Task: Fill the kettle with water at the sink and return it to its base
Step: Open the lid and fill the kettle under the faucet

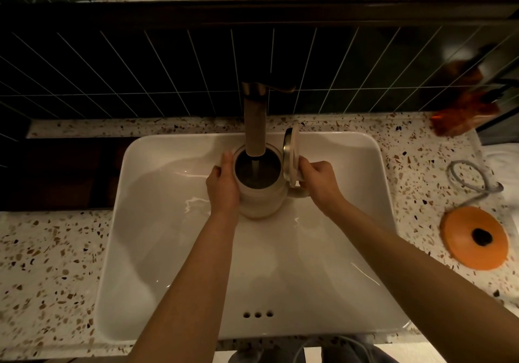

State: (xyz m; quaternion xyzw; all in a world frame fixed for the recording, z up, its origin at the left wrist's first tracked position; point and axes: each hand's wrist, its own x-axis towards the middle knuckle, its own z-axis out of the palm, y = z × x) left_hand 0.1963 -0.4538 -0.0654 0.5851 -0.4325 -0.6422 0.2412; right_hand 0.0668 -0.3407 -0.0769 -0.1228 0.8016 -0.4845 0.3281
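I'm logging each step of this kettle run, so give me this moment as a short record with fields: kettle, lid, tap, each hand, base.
kettle: cream kettle, held upright over the white sink, mouth under the spout
lid: lid hinged open, standing up on the handle side
tap: tap running, a thin stream falling into the kettle
left hand: left hand wrapped on the kettle's side
right hand: right hand gripping the handle
base: orange base on the counter right of the sink, nothing on it, cord behind it
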